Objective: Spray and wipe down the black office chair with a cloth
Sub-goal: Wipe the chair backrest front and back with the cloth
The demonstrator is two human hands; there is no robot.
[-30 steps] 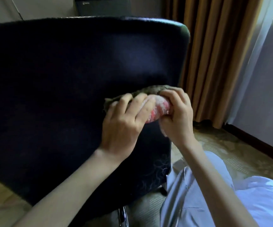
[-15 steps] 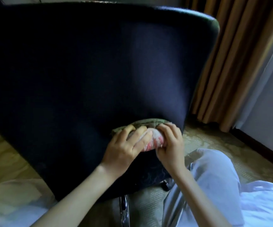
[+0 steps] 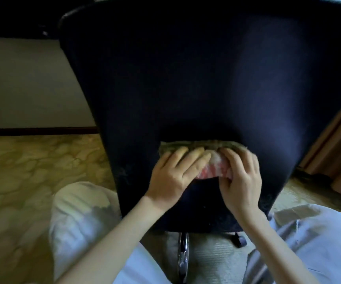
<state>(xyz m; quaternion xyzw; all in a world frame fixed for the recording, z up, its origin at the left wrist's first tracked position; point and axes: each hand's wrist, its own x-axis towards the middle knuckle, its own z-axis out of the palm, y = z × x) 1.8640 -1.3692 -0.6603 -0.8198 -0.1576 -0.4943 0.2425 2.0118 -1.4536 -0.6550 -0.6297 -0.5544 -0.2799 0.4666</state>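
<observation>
The back of the black office chair (image 3: 206,78) fills most of the head view, close in front of me. A folded cloth (image 3: 202,146), olive green on its upper edge and pink-white lower down, lies pressed against the lower part of the backrest. My left hand (image 3: 175,173) presses on it with straight fingers spread flat. My right hand (image 3: 241,179) holds the cloth's right end with curled fingers. Both hands touch each other's side of the cloth. No spray bottle is in view.
The chair's chrome leg (image 3: 183,257) and a black caster (image 3: 240,240) show below the backrest, between my knees in light trousers (image 3: 79,218). Patterned carpet (image 3: 22,171) spreads left, a pale wall (image 3: 22,78) behind it. Tan curtains (image 3: 337,140) hang at right.
Both hands have slid the cloth down the backrest from its middle to its lower part. My view has dropped and swung, so the chair now sits centred.
</observation>
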